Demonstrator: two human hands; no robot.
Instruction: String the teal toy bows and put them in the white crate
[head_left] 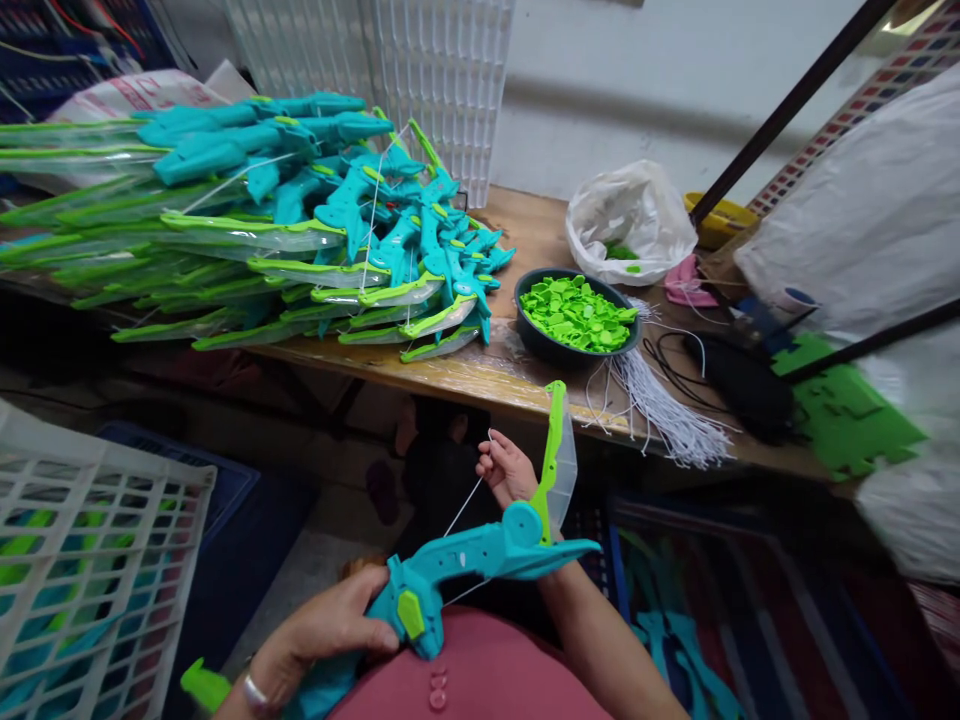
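A turquoise toy bow [480, 545] with lime-green limbs lies across the front of my body. My left hand [330, 620] is closed around its left end, next to a green hexagonal piece. Beyond the bow, my right hand [510, 468] pinches the end of a thin white string [463, 508], which runs taut down to the bow's body. One green limb [553, 450] with a clear plastic fin stands up at the right, close to my right hand. Another green tip [205, 685] pokes out below my left wrist.
A big pile of similar bows [300, 230] covers the left of the wooden table [517, 215]. Near its edge are a black bowl [529, 335] of green pieces and a bundle of white strings [667, 410]. A white crate [150, 480] stands at left, a blue crate [619, 560] at lower right.
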